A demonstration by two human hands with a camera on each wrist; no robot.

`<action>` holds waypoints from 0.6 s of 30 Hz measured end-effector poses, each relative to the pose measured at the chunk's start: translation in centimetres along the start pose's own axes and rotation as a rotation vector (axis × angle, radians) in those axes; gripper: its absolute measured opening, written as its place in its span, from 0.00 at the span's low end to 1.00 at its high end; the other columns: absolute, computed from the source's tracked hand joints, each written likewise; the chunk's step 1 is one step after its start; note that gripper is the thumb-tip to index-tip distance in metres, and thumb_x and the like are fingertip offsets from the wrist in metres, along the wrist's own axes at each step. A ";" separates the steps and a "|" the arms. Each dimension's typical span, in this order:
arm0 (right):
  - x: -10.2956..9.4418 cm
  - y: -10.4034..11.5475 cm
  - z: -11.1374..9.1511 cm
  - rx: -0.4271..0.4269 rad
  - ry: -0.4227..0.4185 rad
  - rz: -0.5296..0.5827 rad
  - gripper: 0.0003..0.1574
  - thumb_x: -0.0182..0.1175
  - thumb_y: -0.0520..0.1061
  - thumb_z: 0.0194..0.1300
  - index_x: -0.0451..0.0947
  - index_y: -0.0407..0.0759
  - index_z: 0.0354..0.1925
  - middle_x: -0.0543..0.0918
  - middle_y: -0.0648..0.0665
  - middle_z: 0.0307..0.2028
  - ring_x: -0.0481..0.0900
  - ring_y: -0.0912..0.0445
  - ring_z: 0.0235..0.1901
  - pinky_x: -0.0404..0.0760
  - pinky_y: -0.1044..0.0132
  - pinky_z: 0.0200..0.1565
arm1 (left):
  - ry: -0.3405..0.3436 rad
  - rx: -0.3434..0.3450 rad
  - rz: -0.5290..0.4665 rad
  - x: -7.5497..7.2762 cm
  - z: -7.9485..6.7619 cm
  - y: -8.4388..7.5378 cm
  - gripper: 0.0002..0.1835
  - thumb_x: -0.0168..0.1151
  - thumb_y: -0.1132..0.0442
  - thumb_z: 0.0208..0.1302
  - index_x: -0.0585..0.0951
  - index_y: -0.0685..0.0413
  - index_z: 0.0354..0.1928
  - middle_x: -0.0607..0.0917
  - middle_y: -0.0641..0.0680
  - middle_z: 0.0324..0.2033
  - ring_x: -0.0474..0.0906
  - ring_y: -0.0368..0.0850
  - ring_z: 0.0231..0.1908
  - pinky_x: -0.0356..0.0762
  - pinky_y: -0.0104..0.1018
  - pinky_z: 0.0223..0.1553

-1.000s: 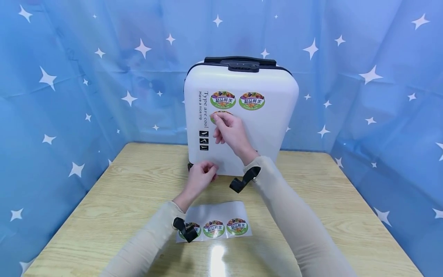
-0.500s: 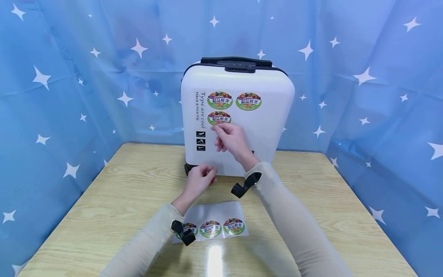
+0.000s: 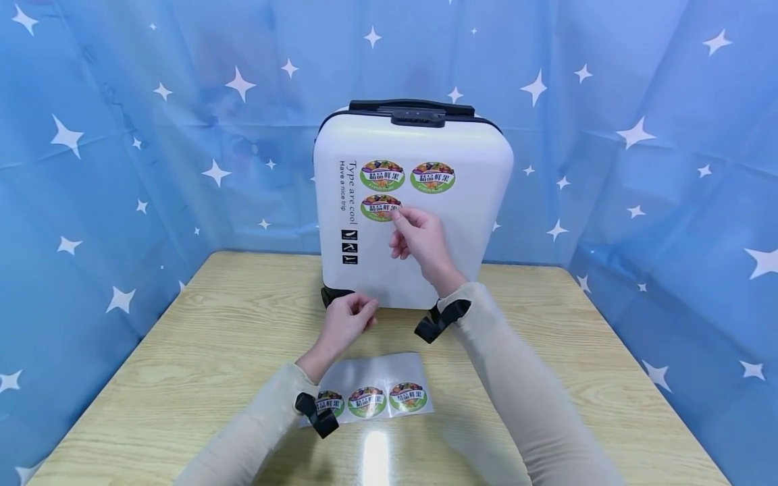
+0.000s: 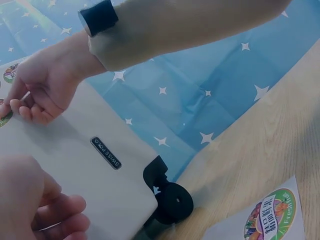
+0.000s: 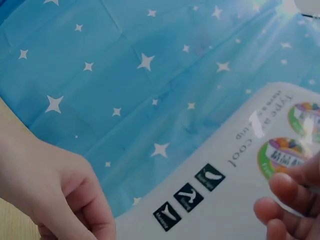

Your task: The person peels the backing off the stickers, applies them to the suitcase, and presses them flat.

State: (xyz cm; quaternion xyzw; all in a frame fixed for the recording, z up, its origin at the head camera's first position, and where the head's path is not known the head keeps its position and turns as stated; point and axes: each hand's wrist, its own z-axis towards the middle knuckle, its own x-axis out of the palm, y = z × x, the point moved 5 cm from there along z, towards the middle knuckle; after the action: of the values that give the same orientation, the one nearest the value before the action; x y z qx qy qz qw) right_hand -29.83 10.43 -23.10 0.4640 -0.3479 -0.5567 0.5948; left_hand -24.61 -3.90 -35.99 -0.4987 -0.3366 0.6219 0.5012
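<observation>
A white suitcase [image 3: 425,270] stands upright at the back of the table, with a black handle on top. Its front bears three oval fruit stickers: an upper left one [image 3: 382,175], an upper right one [image 3: 433,177] and a lower one [image 3: 373,207]. My right hand [image 3: 423,243] touches the lower sticker at its right edge, covering a little of it; the other fingers are loosely bent. Low by the suitcase's bottom left, my left hand [image 3: 346,322] hangs with loosely curled fingers and holds nothing.
A white sticker sheet [image 3: 383,368] lies on the wooden table [image 3: 243,324] below the hands, with a row of three fruit stickers, the left one partly covered by the left wrist strap [image 3: 317,415]. A blue star-patterned curtain [image 3: 182,169] surrounds the table. A black wheel [image 4: 175,201] shows at a suitcase corner.
My right hand has moved along the lower sticker from its left side, past its bottom edge, to its right edge, uncovering most of it. The left hand stays nearly in place.
</observation>
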 end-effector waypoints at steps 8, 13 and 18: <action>-0.3 -2.6 -1.0 0.062 -0.008 0.044 0.17 0.53 0.47 0.69 0.78 0.35 0.46 0.76 0.44 0.17 0.74 0.55 0.14 0.75 0.68 0.19 | 0.004 -0.026 -0.028 0.2 -0.4 0.4 0.08 0.58 0.62 0.64 0.81 0.58 0.29 0.81 0.51 0.18 0.77 0.45 0.21 0.75 0.32 0.22; -0.6 -4.0 -1.8 0.105 -0.003 0.077 0.18 0.53 0.47 0.69 0.78 0.33 0.45 0.76 0.45 0.17 0.75 0.55 0.14 0.75 0.68 0.20 | 0.008 -0.049 -0.046 0.3 -0.6 0.7 0.09 0.58 0.63 0.64 0.81 0.58 0.29 0.81 0.58 0.21 0.76 0.42 0.20 0.75 0.32 0.23; -1.1 -4.7 -2.7 0.113 0.004 0.072 0.18 0.54 0.47 0.68 0.78 0.32 0.45 0.76 0.45 0.17 0.75 0.55 0.14 0.75 0.68 0.20 | 0.015 -0.062 -0.056 0.3 -0.9 0.9 0.08 0.58 0.64 0.64 0.81 0.60 0.30 0.81 0.61 0.22 0.76 0.43 0.21 0.76 0.33 0.24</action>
State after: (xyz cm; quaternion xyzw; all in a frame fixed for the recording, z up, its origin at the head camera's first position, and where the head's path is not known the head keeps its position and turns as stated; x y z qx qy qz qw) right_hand -29.09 12.15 -28.31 0.4851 -0.3941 -0.5135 0.5880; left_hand -24.04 -3.90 -37.10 -0.5092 -0.3659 0.5929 0.5053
